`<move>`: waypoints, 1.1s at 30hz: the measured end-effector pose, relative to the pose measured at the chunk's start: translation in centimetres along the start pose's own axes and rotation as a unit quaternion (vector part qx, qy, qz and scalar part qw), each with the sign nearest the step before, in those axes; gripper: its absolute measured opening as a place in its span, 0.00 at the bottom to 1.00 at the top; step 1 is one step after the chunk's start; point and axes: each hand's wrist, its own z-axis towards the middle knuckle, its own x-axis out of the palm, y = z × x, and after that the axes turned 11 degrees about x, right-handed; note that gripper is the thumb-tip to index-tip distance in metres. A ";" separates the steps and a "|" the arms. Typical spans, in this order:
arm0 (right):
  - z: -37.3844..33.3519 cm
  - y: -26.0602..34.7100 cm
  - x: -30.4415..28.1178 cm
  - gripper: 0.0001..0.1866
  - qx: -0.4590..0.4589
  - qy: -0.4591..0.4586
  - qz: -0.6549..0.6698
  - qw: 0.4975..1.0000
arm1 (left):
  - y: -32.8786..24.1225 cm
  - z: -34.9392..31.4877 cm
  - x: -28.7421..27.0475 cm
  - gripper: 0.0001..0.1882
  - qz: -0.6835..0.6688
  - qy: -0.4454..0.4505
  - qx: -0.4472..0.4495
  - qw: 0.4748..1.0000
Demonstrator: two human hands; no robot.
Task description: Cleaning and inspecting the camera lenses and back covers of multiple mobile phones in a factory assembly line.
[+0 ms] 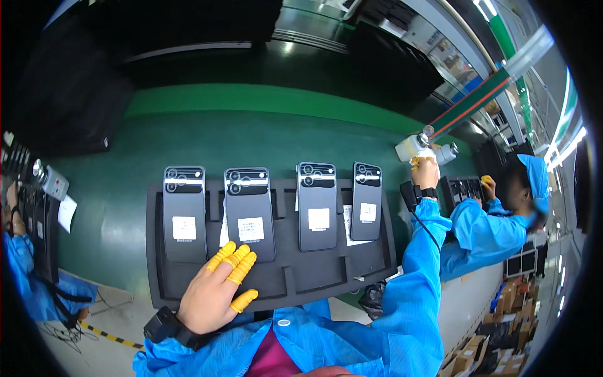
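Note:
My left hand (217, 286), in yellow finger cots, lies with fingers stretched out at the lower end of the second phone (257, 207) from the left. Its fingertips overlap that phone's lower edge. Three more dark phones, a left one (184, 207), a third (318, 195) and a right one (367, 195), lie camera side up in a black tray (251, 295). Each bears a white label. My right hand (428, 174) reaches far right, fingers closed on a small white cloth-like piece (428, 153) against a white bottle (409, 148) with a metal top; its fingertips are partly hidden.
A second bottle (446, 153) stands right of the first. At right, a co-worker in blue (483, 232) works at another tray. Another person's sleeve (22, 251) and a bottle (55, 183) show at left. The green table (125, 220) extends around my tray; cartons (509, 308) lie beyond.

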 end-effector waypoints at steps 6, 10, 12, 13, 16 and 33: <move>1.6 -4.3 1.5 0.24 -0.090 0.189 0.015 0.978 | -0.1 0.3 -0.2 0.34 0.004 -0.023 0.002 1.000; -4.0 -3.3 -2.4 0.28 -0.120 0.043 0.116 0.985 | -0.1 0.2 0.0 0.33 -0.002 -0.037 -0.004 0.999; -7.4 -1.8 -5.0 0.23 -0.138 0.064 0.151 0.977 | -0.3 0.2 0.0 0.31 0.010 -0.034 -0.006 0.999; -9.2 -1.2 -6.2 0.22 -0.117 0.075 0.155 0.978 | -0.3 0.1 0.0 0.30 0.022 -0.035 -0.007 0.999; -13.6 0.2 -9.3 0.16 -0.055 0.136 0.196 0.970 | -0.2 0.0 0.1 0.30 0.023 -0.077 0.014 0.997; -16.8 4.7 -12.0 0.10 -0.030 0.241 0.282 0.928 | 5.2 -6.0 0.2 0.16 0.197 -0.334 -0.222 0.895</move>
